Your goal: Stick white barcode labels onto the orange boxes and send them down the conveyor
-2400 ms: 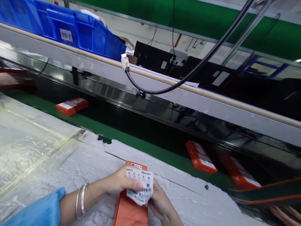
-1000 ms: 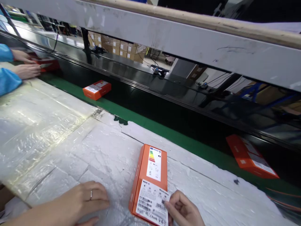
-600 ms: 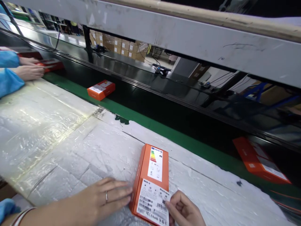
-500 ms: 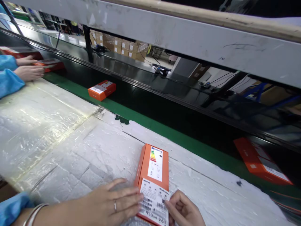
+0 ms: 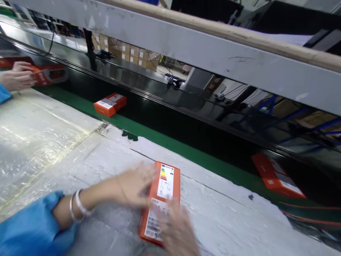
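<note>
Head view: orange box (image 5: 165, 188) lying flat on white-covered bench (image 5: 53, 163). Left hand (image 5: 135, 186) at its left edge, right hand (image 5: 176, 227) over its label; both blurred, grip can't tell. More boxes (image 5: 110, 105) on belt (image 5: 170, 122), co-worker's hand (image 5: 17, 78) far left.

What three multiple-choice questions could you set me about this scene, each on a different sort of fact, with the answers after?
1. Where does the orange box lie?
A) In a blue bin
B) On the white plastic-covered bench
C) On the dark conveyor

2. What colour is the sleeve on the person's left arm?
A) Blue
B) Green
C) White

3. How does the box lie?
A) Standing on end
B) Open, lid raised
C) Flat and closed, energy label up

Answers:
1. B: it rests on the white covering, under the left hand and right hand.
2. A: the cuff shows blue.
3. C: the energy label faces up.
</note>
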Tool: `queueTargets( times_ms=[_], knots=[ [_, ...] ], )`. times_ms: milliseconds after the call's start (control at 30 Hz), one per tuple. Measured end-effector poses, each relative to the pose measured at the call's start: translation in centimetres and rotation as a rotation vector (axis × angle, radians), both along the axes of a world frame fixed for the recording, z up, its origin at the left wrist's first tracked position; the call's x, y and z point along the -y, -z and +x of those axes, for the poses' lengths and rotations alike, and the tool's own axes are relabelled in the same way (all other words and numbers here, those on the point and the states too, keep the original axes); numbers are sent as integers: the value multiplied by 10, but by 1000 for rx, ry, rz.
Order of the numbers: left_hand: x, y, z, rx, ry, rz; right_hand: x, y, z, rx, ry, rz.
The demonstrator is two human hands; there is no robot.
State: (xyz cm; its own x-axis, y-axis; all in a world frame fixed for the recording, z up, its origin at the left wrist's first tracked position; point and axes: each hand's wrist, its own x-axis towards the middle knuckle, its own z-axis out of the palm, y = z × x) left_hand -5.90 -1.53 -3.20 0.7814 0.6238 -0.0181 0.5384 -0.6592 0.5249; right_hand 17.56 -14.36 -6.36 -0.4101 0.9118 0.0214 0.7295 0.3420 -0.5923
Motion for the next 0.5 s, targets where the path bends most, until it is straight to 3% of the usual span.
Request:
queueTargets(
  times_ms=[67,133,267,367,433,500],
  knots=[
    [-41,9,-18,17,-358,106,-9,16,-16,187,-183,69],
    [-72,29,-41,50,-530,173,-39,16,-12,417,-82,69],
    [-94,74,-80,113,-637,263,-145,-23,54,652,233,56],
    [-95,93,-89,150,-660,345,-214,-54,107,694,401,42],
    [-98,99,-90,170,-664,408,-234,-64,119,724,493,29],
    [-107,102,-94,186,-694,474,-227,-61,109,740,555,57]
  ],
)
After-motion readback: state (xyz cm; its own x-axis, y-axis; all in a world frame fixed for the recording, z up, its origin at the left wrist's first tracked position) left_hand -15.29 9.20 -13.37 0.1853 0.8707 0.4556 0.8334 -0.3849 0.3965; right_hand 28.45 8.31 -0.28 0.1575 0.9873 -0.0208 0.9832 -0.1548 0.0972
